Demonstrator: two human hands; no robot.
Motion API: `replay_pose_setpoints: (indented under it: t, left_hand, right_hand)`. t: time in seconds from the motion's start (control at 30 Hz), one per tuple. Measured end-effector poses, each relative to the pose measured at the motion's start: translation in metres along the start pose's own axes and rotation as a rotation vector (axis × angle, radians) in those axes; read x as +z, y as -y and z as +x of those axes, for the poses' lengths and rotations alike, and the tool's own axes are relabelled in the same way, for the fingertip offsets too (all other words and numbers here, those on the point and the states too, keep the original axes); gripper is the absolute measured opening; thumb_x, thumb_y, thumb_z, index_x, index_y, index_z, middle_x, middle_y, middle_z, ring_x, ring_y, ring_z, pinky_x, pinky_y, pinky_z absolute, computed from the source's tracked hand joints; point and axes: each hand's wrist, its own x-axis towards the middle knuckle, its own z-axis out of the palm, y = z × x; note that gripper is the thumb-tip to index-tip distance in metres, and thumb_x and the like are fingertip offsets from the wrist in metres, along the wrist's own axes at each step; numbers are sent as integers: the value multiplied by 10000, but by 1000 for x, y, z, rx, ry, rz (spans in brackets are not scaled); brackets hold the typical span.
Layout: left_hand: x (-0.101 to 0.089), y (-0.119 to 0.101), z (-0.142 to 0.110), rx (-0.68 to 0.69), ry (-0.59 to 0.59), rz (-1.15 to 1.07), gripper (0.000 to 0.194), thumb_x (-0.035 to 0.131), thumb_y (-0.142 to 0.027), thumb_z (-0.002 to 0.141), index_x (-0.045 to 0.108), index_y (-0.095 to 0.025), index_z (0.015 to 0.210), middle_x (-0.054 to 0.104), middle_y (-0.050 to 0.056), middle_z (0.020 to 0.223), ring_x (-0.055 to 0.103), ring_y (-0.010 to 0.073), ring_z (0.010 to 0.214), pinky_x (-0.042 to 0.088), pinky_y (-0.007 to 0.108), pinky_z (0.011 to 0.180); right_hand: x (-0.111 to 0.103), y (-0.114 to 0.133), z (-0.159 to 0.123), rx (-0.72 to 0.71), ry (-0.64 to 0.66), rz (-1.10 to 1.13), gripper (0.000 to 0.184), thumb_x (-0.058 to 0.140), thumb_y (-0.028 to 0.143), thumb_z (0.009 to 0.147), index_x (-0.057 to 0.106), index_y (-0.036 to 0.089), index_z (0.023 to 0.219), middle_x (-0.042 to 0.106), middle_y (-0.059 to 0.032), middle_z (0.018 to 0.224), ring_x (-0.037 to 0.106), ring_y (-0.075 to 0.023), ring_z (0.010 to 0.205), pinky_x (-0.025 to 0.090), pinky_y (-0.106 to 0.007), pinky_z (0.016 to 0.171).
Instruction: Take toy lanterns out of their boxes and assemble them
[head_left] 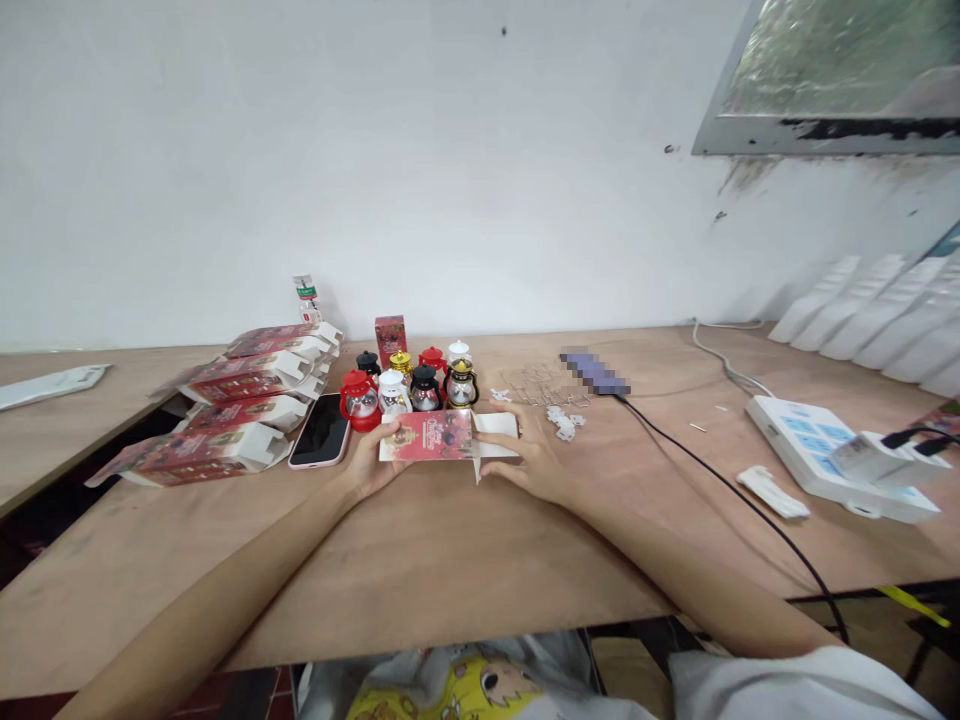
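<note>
A red printed cardboard box [431,436] lies sideways between my hands, above the table. My left hand [367,462] is closed round its left end, the thumb on the front face. At the right end, white flaps [496,422] stand open, and my right hand [529,455] grips there with fingers and thumb at the flaps. Whether anything is inside the box is hidden. Just behind it stand several small lanterns, among them a red one [361,402], a white one [393,392], a black one [426,388] and a black-and-gold one [460,384].
Open red boxes [225,450] lie piled at left, beside a phone [319,432]. An upright red box [391,340] stands behind the lanterns. Small white pieces [562,422] lie at right, near a pixelated device [596,373] with a black cable [697,463]. A power strip [840,455] sits far right.
</note>
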Motion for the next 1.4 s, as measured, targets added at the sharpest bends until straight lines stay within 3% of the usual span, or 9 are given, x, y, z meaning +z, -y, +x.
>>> replay_pose_setpoints:
  t: [0.17,0.43,0.6,0.77,1.0,1.13,1.27,1.4]
  left_hand:
    - [-2,3,2,-32,101,76,259,625,-167,671,634,-113,924,711,106,878,648,271,937,469,408,905]
    - [-4,8,-2,-35,173,188,405,717,-150,591,628,-136,985,711,85,912,644,270,948,458,378,901]
    - [-2,9,-6,-44,172,184,440,738,-122,550,617,-151,972,708,74,933,630,277,983,445,380,915]
    - [-4,9,-4,-51,187,142,383,707,-110,589,614,-149,958,710,82,918,632,284,980,420,413,937]
    - [-6,9,-3,-36,191,125,297,695,-128,620,635,-137,910,711,85,892,637,276,962,422,406,933]
    - [-4,8,-4,-45,216,135,270,686,-147,638,642,-126,904,708,96,913,635,274,965,432,387,918]
    - [-2,7,-5,-69,202,131,267,683,-175,639,647,-120,897,710,96,900,640,269,954,446,375,906]
    - [1,6,-4,-57,164,67,269,642,-215,684,640,-119,935,708,102,917,631,264,978,445,383,920]
  right_hand:
    - [4,7,-1,42,-56,69,215,476,265,879,690,251,882,533,-83,1198,499,-235,1129,445,-435,892]
    - [4,6,-2,-18,-190,-111,255,504,192,835,620,231,612,600,-49,1097,538,-214,973,439,-413,797]
    - [4,1,-3,-69,-193,-166,255,491,193,855,600,230,628,608,-51,1086,512,-214,1016,418,-412,826]
    - [4,4,-1,42,-136,-186,234,484,203,865,617,234,674,566,-60,1166,485,-235,1051,399,-437,838]
    - [3,4,1,68,-92,-257,179,475,169,839,619,231,752,486,-85,1274,410,-277,1157,395,-477,852]
    - [5,1,1,-7,-151,-308,232,481,181,837,580,229,633,566,-60,1185,461,-240,1113,407,-464,875]
    - [5,-1,2,-135,-204,-338,228,486,183,851,592,248,660,623,-35,1094,511,-198,1062,389,-459,936]
    - [-9,-6,4,-98,-237,-213,196,486,271,867,635,277,739,615,-53,1038,539,-212,1008,408,-464,903]
